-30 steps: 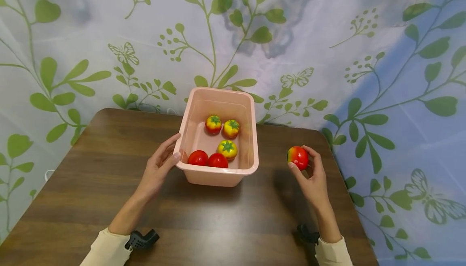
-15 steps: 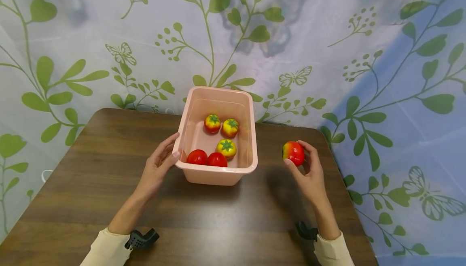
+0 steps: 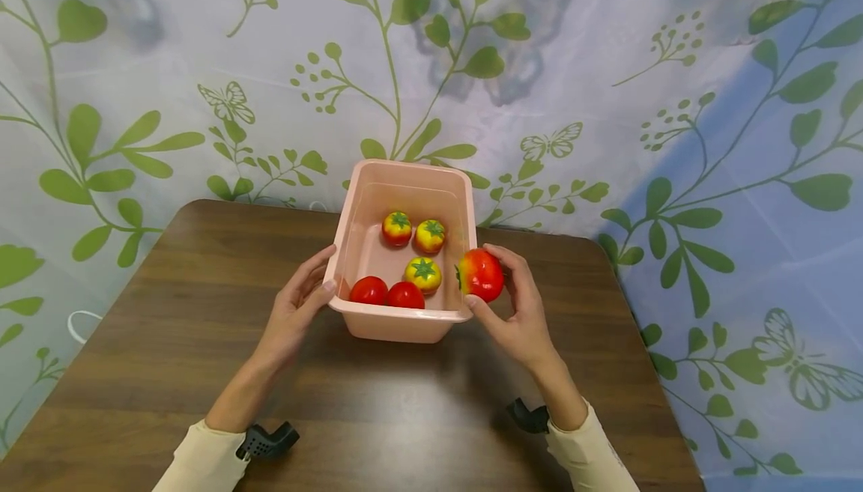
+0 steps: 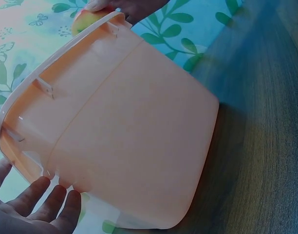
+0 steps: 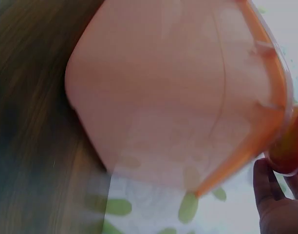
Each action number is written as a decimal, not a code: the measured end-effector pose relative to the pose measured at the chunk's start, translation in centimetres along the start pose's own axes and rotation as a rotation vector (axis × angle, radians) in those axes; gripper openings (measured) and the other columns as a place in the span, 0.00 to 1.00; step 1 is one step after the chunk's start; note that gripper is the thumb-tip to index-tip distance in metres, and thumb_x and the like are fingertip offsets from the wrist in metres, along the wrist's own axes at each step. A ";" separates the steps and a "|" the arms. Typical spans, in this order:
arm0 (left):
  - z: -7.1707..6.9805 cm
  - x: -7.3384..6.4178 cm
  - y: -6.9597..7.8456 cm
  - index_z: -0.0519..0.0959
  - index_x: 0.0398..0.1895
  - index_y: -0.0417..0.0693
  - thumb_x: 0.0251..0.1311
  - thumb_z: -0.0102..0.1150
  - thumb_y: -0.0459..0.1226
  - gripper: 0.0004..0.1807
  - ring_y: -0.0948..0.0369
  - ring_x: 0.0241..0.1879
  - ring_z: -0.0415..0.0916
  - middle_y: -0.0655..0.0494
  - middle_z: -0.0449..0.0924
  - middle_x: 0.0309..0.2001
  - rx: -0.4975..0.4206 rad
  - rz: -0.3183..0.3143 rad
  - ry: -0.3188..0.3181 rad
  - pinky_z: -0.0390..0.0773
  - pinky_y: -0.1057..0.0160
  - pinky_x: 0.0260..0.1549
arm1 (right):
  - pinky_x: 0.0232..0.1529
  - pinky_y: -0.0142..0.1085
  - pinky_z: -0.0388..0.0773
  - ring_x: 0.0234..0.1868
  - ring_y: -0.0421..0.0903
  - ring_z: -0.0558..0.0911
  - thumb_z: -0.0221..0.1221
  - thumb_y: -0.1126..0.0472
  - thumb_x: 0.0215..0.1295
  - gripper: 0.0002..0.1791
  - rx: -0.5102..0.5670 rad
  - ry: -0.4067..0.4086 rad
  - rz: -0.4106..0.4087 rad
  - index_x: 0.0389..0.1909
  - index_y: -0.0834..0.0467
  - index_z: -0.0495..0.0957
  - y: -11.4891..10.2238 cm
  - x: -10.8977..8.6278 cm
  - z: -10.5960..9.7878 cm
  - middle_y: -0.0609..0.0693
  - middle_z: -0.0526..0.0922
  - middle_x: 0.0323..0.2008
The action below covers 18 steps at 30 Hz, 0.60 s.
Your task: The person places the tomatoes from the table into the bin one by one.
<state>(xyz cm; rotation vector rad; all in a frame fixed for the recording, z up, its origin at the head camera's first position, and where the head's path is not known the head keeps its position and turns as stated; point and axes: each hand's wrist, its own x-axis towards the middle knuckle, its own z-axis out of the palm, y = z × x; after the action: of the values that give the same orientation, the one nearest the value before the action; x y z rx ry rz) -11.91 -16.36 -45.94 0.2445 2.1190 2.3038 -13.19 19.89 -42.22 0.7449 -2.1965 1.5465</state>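
A pink plastic bin (image 3: 398, 329) stands on the table, with its front side toward me. My left hand (image 3: 290, 320) grips its left rim, thumb on top; the left wrist view shows those fingertips (image 4: 66, 195) against the outer wall. Over the right rim, my right hand (image 3: 522, 316) holds a red-and-yellow toy tomato (image 3: 484, 275) between thumb and fingers, its green leafy top facing left. Inside the bin lie two all-red tomatoes (image 3: 369, 291) near the front and several yellow-red ones (image 3: 422, 275) with green tops. The right wrist view shows the held tomato (image 5: 291, 146) beside the rim.
The brown wooden table (image 3: 404, 417) extends around the bin on the front and both sides. A leaf-and-butterfly patterned curtain (image 3: 270, 65) hangs behind and along the right. Dark wrist mounts (image 3: 270, 441) sit at both cuffs.
My right hand has carried the tomato leftward from the table's right side to the bin's right rim. The left hand and bin have stayed in place.
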 end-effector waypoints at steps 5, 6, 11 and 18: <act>0.1 0.0 0.0 0.64 0.84 0.60 0.83 0.53 0.38 0.31 0.68 0.68 0.77 0.36 0.68 0.77 0.005 -0.005 -0.001 0.80 0.69 0.66 | 0.74 0.31 0.75 0.73 0.47 0.75 0.76 0.70 0.59 0.47 -0.033 -0.029 0.029 0.78 0.47 0.67 -0.3 0.5 1.2 0.57 0.71 0.75; 0.1 0.0 0.0 0.63 0.84 0.60 0.83 0.53 0.38 0.31 0.68 0.68 0.77 0.35 0.68 0.77 0.006 -0.006 -0.001 0.80 0.69 0.66 | 0.74 0.31 0.75 0.73 0.47 0.75 0.76 0.70 0.59 0.48 -0.042 -0.032 0.031 0.78 0.47 0.67 -0.3 0.5 1.3 0.56 0.71 0.75; 0.1 -0.1 0.1 0.64 0.84 0.61 0.83 0.53 0.39 0.31 0.66 0.70 0.76 0.36 0.68 0.79 0.013 -0.016 0.004 0.79 0.73 0.64 | 0.74 0.35 0.76 0.72 0.55 0.76 0.77 0.70 0.57 0.46 -0.061 -0.018 -0.006 0.77 0.55 0.68 0.0 0.6 1.4 0.59 0.72 0.75; -0.1 -0.1 0.1 0.63 0.84 0.63 0.83 0.53 0.41 0.31 0.50 0.76 0.71 0.43 0.69 0.79 0.025 -0.029 0.007 0.78 0.74 0.64 | 0.74 0.40 0.78 0.70 0.61 0.77 0.75 0.75 0.56 0.46 -0.016 0.014 -0.040 0.76 0.59 0.69 0.5 0.4 1.4 0.66 0.71 0.73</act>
<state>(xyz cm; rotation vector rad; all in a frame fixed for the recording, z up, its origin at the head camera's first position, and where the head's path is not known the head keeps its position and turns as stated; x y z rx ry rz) -11.82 -16.47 -45.85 0.2048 2.1411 2.2677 -13.74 18.62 -42.85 0.7663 -2.1683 1.5084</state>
